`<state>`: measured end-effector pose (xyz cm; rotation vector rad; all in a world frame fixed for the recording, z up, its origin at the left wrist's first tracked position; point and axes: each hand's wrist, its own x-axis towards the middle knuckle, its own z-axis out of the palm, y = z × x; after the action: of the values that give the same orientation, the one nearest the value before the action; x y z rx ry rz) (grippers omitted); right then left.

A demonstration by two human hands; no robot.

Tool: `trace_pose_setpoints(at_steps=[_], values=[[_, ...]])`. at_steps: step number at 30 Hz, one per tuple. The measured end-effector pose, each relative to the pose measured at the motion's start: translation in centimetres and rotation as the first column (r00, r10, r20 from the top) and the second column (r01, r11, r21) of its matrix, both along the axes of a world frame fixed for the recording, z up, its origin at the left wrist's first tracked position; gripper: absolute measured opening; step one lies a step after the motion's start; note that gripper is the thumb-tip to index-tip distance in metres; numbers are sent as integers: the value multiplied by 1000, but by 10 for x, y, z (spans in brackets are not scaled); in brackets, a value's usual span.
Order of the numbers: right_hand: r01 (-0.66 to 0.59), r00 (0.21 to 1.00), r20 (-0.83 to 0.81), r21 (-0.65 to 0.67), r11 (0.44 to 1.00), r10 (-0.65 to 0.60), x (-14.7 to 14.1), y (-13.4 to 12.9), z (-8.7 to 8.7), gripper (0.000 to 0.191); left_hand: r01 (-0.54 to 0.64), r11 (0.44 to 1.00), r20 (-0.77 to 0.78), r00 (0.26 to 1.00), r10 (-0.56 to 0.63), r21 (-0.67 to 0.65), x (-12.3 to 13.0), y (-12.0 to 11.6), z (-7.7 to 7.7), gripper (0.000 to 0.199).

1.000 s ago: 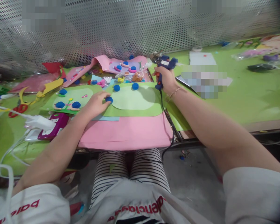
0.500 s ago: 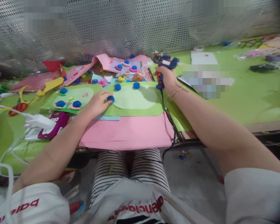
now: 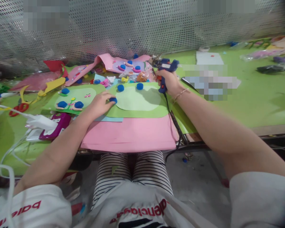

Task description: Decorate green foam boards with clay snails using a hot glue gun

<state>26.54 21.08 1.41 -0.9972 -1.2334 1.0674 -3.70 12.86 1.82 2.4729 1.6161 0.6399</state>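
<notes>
Hands: both occupied. Your left hand [image 3: 101, 104] pinches a small round blue foam-like disc [image 3: 113, 100] between thumb and fingers, at the left edge of the pale green oval panel [image 3: 139, 100] on a bright green sheet [image 3: 142, 114]. Your right hand [image 3: 169, 81] is closed around the handle of a dark blue plastic glue gun [image 3: 163, 83], raised by the sheet's rear right corner.

Risks, as judged: the fingertip hold could let the disc skew, since your fingers cover part of it. The black rubber-like cord [image 3: 180, 138] descends past the sheet's right edge and over the worktop's [image 3: 256, 107] front edge; a snag there could jerk the gun. Glue, if hot, might drip on the panel. The pink sheets [image 3: 133, 136] beneath reach the worktop's front edge, so a knock from your lap could shift the stack.

Surroundings: two similar blue discs [image 3: 120, 88] [image 3: 140, 86] sit along the panel's rear edge. A decorated green sheet [image 3: 82, 91] lies left, partly behind your wrist, obstructing sideways travel. Red-handled scissors [image 3: 19, 109] and a purple-and-white plastic socket block [image 3: 61, 123] occupy the worktop's left side; mixed small pieces crowd its rear edge.
</notes>
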Motion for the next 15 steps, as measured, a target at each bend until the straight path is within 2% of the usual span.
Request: trace_pose_setpoints(at_steps=[4,11,15], values=[[-6,1000,20,-18,1000,6,0,0,0,18,57,998,-9,998,-57,12,-1,1,-2,23],[-1,1000,30,-28,1000,2,1,1,-1,20,122,991,-284,953,-101,57,1,-3,5,33],[7,999,37,-47,999,-5,0,-1,1,19,142,989,-315,941,-127,26,1,-4,8,37]])
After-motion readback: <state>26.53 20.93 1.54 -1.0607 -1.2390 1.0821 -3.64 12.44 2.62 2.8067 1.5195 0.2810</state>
